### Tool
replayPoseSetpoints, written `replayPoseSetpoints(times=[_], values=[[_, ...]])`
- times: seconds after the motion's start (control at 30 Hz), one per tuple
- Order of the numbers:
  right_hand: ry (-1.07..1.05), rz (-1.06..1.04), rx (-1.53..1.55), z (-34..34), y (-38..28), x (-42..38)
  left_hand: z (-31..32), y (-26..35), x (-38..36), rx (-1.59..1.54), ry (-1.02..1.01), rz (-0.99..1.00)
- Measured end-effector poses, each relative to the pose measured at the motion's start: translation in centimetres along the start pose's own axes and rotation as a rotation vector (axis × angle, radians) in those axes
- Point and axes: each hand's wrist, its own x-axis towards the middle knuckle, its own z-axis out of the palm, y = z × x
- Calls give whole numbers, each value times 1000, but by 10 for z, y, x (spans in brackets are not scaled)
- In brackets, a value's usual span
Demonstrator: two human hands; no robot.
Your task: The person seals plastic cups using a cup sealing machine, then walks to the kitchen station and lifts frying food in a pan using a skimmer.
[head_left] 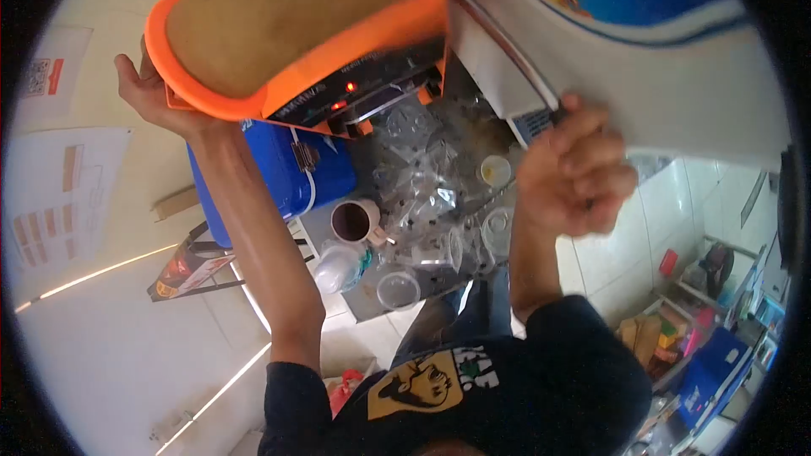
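We look down from the head and see two bare hands at an orange machine (359,80), which sits at the far left of the grey table (365,295). The main thing is how the metal rod (517,55) lies: it is long and thin, and it slants from the far side, next to the machine, down to the near right. Its near end comes to the right hand (579,171), so that hand is the one closer to it. We see the right fingers curled into a fist, and the rod's dark tip goes in at the top, so we think the fist is wrapped around it. The right arm is bent, with the elbow low and the fist held up. The left hand (162,108) is over at the machine's left side, by the bright orange rim (155,42), with the left arm reaching far out. Its thumb sticks up and some fingers hide behind the rim, so we can't tell if it grips or just touches. Nearer to us, between the two arms, we see a mug (375,221) with a dark drink and a clear cup (399,290). A blue box (329,173) sits just past the left arm.
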Motion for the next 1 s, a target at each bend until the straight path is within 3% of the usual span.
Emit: replayPoseSetpoints(times=[0.07,0.13,0.23,0.37,0.4,0.43,0.47,0.53,0.57,0.67,0.73,0.77,0.83,0.87,0.93,0.97,1.0], values=[[-55,8,47,-7,-4,3,-4,1,0,-58,46,-24],[-168,40,-14,-8,1,15,-18,-6,17,-155,-60,-41],[-159,67,-49,-1,-2,21,-26,-10,23,-71,-120,56],[-126,50,-55,28,0,50,-60,-38,51,-330,-471,73],[-17,93,-60,47,-1,66,-57,-36,51,-372,-531,76],[92,134,-62,60,-1,85,-42,-29,38,-186,-332,106],[-32,-127,-541,67,6,106,-44,-28,40,-199,-328,120],[-110,-86,-624,94,10,145,-54,-34,46,-80,-371,155],[-72,216,-226,117,11,162,-31,-18,25,-47,-177,123],[-156,188,-202,150,29,202,-21,-14,17,-51,-98,202],[-203,201,-729,167,38,225,-24,-16,17,-78,-78,198],[-212,185,-718,177,41,234,-26,-18,16,-44,-98,199],[-352,180,-1250,195,51,253,-22,-7,9,77,-75,195],[-354,166,-1242,200,66,264,-20,-3,4,72,-71,208],[-621,-42,-1571,203,118,290,-17,-2,2,154,-52,220],[-617,-60,-1565,208,128,298,-15,0,1,150,-57,216],[-750,-67,-1631,214,136,304,-15,0,0,142,-54,237]])
